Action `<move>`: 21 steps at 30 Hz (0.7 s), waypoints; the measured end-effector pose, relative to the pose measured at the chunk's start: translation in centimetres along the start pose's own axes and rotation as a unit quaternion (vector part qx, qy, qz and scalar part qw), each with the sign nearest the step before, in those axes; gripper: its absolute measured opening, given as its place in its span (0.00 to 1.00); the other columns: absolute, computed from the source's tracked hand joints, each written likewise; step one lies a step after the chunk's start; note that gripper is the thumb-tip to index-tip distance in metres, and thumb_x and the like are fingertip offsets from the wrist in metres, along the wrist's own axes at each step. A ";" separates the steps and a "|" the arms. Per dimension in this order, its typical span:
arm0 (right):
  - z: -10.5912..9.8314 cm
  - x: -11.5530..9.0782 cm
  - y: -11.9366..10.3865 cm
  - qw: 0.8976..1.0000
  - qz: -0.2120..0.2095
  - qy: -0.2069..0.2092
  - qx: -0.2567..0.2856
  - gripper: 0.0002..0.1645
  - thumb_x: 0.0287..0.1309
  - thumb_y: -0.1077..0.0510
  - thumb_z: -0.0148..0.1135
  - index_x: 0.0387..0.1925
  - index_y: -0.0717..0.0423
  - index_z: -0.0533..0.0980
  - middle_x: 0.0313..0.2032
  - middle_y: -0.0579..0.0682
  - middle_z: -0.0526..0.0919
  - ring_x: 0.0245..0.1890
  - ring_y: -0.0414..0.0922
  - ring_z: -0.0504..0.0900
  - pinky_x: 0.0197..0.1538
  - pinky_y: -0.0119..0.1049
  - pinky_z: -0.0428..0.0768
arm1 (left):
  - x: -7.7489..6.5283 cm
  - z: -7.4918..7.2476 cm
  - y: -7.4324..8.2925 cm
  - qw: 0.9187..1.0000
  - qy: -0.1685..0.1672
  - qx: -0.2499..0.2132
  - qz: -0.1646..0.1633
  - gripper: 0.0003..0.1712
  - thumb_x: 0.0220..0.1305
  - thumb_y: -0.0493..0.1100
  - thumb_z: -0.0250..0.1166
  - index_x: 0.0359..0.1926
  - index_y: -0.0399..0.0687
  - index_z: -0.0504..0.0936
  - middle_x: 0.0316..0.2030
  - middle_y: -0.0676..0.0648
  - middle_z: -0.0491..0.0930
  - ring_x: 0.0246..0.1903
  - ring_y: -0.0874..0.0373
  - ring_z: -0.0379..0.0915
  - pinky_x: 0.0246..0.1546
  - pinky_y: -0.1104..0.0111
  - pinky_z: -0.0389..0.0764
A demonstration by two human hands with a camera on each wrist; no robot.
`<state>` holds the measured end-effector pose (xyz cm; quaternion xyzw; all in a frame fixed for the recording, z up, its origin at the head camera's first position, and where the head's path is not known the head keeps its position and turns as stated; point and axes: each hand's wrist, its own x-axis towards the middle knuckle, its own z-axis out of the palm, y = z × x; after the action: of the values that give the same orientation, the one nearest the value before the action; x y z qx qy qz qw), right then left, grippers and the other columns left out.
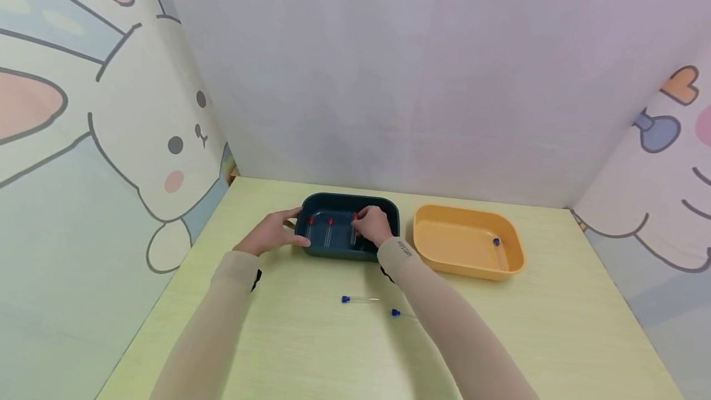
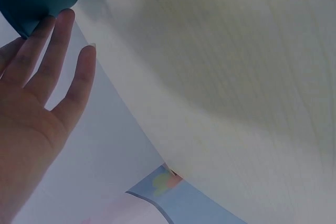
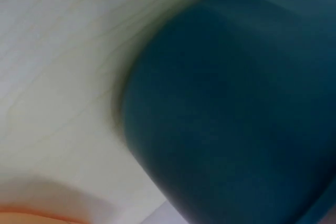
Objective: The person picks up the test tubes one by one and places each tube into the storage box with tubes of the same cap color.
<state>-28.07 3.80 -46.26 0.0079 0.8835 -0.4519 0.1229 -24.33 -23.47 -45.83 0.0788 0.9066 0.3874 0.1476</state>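
Note:
Inside the dark blue tub (image 1: 347, 254), my right hand (image 1: 373, 226) pinches a red-capped test tube (image 1: 353, 237) near its cap. To its left, two more clear tubes with red caps, one in the middle (image 1: 328, 236) and one at the left (image 1: 310, 231), lie side by side on the tub floor. My left hand (image 1: 272, 231) rests against the tub's left end, its fingers fairly straight. In the left wrist view, fingertips (image 2: 65, 17) touch the tub's outer wall. The right wrist view shows mostly the tub's outside (image 3: 226, 108); the right fingers are hidden there.
Right of the blue tub stands a yellow tub (image 1: 455, 234) with one blue-capped tube (image 1: 497, 242) in it. Two blue-capped tubes, a left one (image 1: 361, 300) and a right one (image 1: 395, 312), lie on the table in front, the latter partly behind the right forearm.

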 end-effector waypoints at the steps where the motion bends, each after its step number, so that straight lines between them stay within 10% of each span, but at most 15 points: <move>1: 0.1 0.1 0.1 1.000 0.002 0.000 -0.002 0.17 0.67 0.59 0.66 0.54 0.62 0.79 0.37 0.57 0.89 0.34 0.49 0.90 0.46 0.41 0.86 | 0.0 0.0 0.0 1.000 -0.001 -0.002 0.000 0.59 0.56 0.56 0.79 0.82 0.55 0.56 0.76 0.40 0.65 0.66 0.42 0.72 0.56 0.50 0.81; 21: 1.3 0.9 1.1 1.000 0.009 0.006 -0.003 0.17 0.67 0.61 0.67 0.54 0.63 0.80 0.42 0.60 0.88 0.28 0.43 0.86 0.47 0.42 0.87 | -0.1 0.0 0.1 1.000 0.002 0.001 0.003 0.58 0.58 0.54 0.78 0.82 0.55 0.56 0.76 0.40 0.65 0.67 0.41 0.72 0.57 0.50 0.81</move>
<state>-28.53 3.32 -48.07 0.0188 0.8855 -0.4481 0.1215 -24.19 -23.46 -45.77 0.0805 0.9070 0.3874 0.1446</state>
